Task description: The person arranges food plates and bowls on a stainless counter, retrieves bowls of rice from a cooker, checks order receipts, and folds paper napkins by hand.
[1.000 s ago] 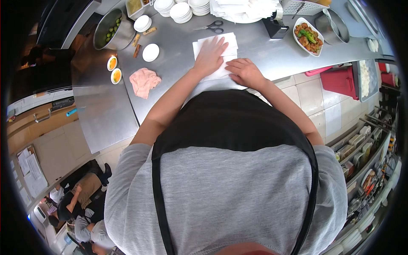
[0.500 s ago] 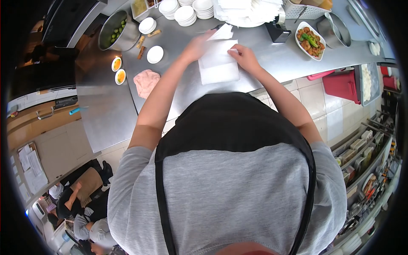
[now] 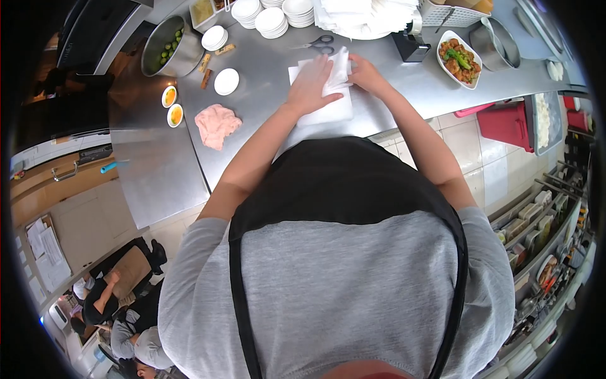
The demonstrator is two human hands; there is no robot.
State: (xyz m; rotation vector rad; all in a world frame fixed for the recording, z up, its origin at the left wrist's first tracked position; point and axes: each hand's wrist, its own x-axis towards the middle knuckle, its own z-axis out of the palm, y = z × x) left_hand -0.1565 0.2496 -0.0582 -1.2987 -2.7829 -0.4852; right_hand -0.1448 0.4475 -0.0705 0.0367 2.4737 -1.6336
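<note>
White paper sheets [image 3: 328, 112] lie on the steel counter [image 3: 265, 136] in front of the black apron. My left hand [image 3: 310, 87] rests flat on them, fingers stretched forward and thumb out to the right. At the right edge of the paper, my right hand [image 3: 366, 74] has its fingers closed on a raised, folded part of the sheet. Just beyond the paper is a pair of scissors [image 3: 323, 44]. A pink cloth [image 3: 216, 125] and a small white plate [image 3: 226, 81] lie to the left.
Stacked white dishes [image 3: 271, 22], a pile of white paper [image 3: 366, 16] and a black dispenser [image 3: 411, 45] line the back. A dish of food [image 3: 459, 60] stands right, a metal pot [image 3: 170, 54] left. Other people [image 3: 129, 309] are at lower left.
My left hand has come back from the far edge onto the paper and spread flat. My right hand has moved slightly forward, and part of the paper is now folded up between the hands.
</note>
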